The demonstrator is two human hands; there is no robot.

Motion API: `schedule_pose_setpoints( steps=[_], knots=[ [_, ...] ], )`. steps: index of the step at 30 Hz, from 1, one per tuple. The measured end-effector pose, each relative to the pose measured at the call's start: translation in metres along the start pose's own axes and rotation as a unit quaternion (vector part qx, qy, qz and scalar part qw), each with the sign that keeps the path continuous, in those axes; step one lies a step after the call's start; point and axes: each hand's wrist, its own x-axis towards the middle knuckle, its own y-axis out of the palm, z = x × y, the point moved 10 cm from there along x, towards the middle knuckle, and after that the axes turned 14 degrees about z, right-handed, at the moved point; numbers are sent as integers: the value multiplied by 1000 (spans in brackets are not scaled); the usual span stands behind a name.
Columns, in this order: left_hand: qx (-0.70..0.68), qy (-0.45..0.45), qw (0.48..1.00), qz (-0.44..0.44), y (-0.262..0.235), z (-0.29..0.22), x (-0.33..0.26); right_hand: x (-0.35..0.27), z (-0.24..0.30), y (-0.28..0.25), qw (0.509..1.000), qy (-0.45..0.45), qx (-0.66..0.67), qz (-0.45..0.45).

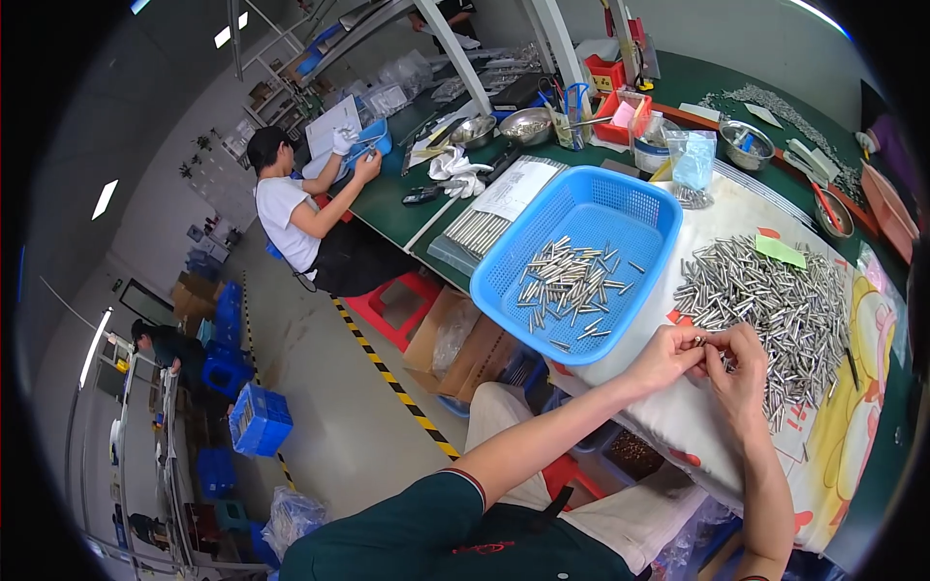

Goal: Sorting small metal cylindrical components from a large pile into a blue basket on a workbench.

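My left hand (pixel 666 357) and my right hand (pixel 739 376) meet at the fingertips over the near left edge of a large heap of small metal pins (pixel 765 300). Both are closed in a pinch around a small metal pin (pixel 698 341). Only a shiny bit of it shows between the fingers. The heap lies on a patterned cloth (pixel 712 218), with a green slip of paper (pixel 780 252) on top. Left of my hands is a blue plastic basket (pixel 578 180) holding a smaller pile of loose metal pins (pixel 572 281).
Beyond the basket lie metal rods (pixel 475 232) under a paper sheet (pixel 516 189). Metal bowls (pixel 746 143), a red bin (pixel 622 118) and a bagged packet (pixel 693 160) stand farther back. A co-worker (pixel 300 208) sits left at the green table. An open cardboard box (pixel 455 344) sits below.
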Motion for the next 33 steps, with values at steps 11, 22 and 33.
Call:
schedule_pose_setpoints(
  steps=[11, 22, 33],
  knots=[
    [4, 5, 1000, 3, 3, -4, 0, -1, -6, 1, 1000, 0, 2, -12],
    [7, -5, 1000, 2, 2, -1, 0, -1, -2, -1, 1000, 2, -11, -20],
    [35, -8, 999, 4, 2, -3, -1, -1, -5, 0, 1000, 7, -11, -13]
  ],
)
